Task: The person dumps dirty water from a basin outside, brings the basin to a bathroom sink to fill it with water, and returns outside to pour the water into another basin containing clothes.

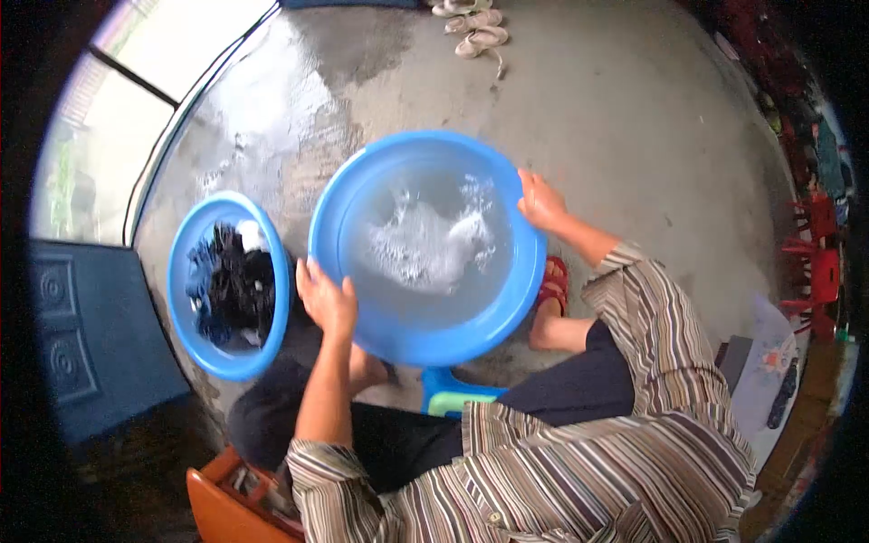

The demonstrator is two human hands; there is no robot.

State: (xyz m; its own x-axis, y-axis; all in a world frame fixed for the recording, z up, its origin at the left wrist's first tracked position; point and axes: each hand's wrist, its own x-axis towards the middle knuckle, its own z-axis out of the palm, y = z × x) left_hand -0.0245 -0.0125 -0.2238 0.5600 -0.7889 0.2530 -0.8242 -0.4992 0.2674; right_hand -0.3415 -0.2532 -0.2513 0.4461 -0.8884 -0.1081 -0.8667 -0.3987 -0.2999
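Both my hands grip the rim of a large blue basin (434, 348). Cloudy water (434, 244) with white suds fills its bottom. My left hand (328, 300) holds the left side of the rim, thumb up over the edge. My right hand (541, 201) is closed on the rim at the upper right, its fingers partly hidden behind the basin. To the left stands a smaller blue basin (231, 365) with dark wet clothes (240, 281) and a bit of white cloth (252, 235) in it.
Beneath the large basin a blue and green stool (453, 401) shows. A blue door panel (104, 335) is at the left, an orange-brown wooden chair (231, 507) below. Shoes (480, 38) lie at the top on the partly wet concrete floor (634, 136). Red chairs (819, 253) stand right.
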